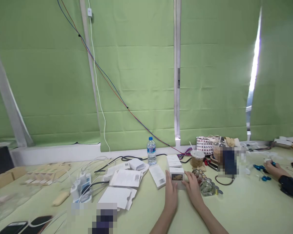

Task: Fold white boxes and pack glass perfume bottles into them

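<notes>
Left hand (171, 187) and right hand (192, 186), each grip slightly curled, hold one white box (177, 170) between them on the worktop (246, 211), at least one more box (173, 158) just behind; one water bottle (151, 153) and one patterned pouch (205, 144) stand beyond, two phones (11, 229) lie far left

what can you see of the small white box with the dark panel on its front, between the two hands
The small white box looks like smooth cardboard, with a plain top and a dark rectangular panel bearing a gold-brown pattern on its front; details are too small to read. It sits squarely on the pale green tabletop, in front of more white boxes. The left hand and right hand flank it; firm contact is hard to confirm.
</notes>
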### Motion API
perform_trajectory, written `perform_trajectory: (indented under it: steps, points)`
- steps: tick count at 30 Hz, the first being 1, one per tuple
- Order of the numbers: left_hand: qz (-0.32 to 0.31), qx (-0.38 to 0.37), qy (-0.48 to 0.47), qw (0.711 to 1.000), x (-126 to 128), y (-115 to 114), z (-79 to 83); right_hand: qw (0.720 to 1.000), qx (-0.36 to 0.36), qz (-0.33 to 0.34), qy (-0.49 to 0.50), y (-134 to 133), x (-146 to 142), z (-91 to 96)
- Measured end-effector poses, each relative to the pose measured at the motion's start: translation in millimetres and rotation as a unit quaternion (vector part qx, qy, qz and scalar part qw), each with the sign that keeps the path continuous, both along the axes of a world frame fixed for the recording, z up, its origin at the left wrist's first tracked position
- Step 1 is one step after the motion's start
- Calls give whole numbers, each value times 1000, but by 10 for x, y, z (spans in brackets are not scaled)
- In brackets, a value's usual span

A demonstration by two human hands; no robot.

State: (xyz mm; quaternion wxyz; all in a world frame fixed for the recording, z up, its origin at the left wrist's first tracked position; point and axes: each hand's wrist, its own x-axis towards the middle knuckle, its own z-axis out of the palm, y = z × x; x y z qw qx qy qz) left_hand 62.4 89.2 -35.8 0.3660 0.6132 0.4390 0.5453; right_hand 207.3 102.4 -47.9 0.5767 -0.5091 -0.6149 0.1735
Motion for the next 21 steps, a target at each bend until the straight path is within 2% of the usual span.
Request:
perform_trajectory:
  steps: [3, 10, 17, 21]
  points:
    - [9, -2, -6, 1000, 81, 117, -35, 1000, -13, -10, -7, 86, -25, -50]
    - [19, 6, 5, 1000, 71, 244, -44, 996, -45, 67, -33, 115, -59, -14]
    - [15, 20, 73, 997, -21, 295, 3, 997, -40, 38, -51, 123, -71, -11]
    - [39, 34, 135, 989, -142, 208, 57, 998, -12, 1, -69, 81, -92, -39]
